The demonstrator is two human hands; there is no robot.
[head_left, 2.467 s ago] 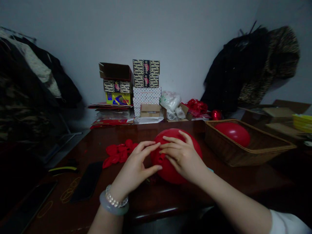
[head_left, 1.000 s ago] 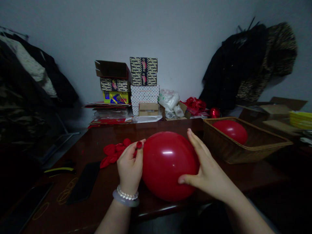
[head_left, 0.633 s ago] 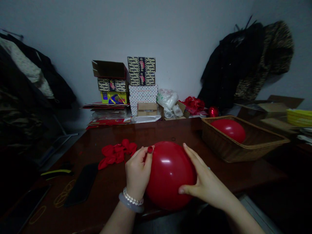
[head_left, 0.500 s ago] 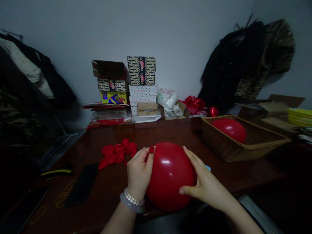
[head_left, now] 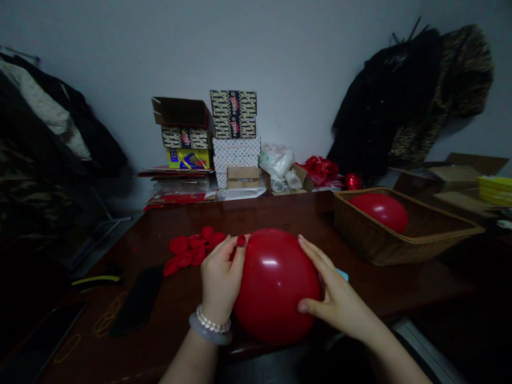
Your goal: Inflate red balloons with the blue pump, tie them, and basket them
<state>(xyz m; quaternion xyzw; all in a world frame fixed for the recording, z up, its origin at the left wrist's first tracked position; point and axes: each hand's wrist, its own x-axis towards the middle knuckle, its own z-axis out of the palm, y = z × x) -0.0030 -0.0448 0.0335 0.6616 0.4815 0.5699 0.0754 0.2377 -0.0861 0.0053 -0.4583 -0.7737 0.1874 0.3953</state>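
An inflated red balloon [head_left: 276, 288] is between my two hands, just above the front edge of the table. My left hand [head_left: 222, 274], with a bead bracelet and a bangle on its wrist, pinches the balloon's neck between thumb and fingers; the rolled red mouth pokes out above the thumb. My right hand [head_left: 336, 293] rests against the balloon's right side, fingers along the top and thumb lower down, steadying it. Left of my left hand lies a heap of limp red balloons [head_left: 190, 249]. A small light-blue object shows partly behind my right hand.
A wicker basket [head_left: 412, 250] with another inflated red balloon [head_left: 380, 210] stands at the right. On the left lie a dark phone [head_left: 138, 301], several rubber bands [head_left: 107, 320] and a black-and-yellow item [head_left: 98, 279]. Stacked boxes [head_left: 236, 152] and plastic bags [head_left: 278, 162] line the wall.
My left hand and the pinched balloon neck have shifted slightly left and up. The balloon has moved a little left with them; my right hand stays on its side. The view has shifted slightly.
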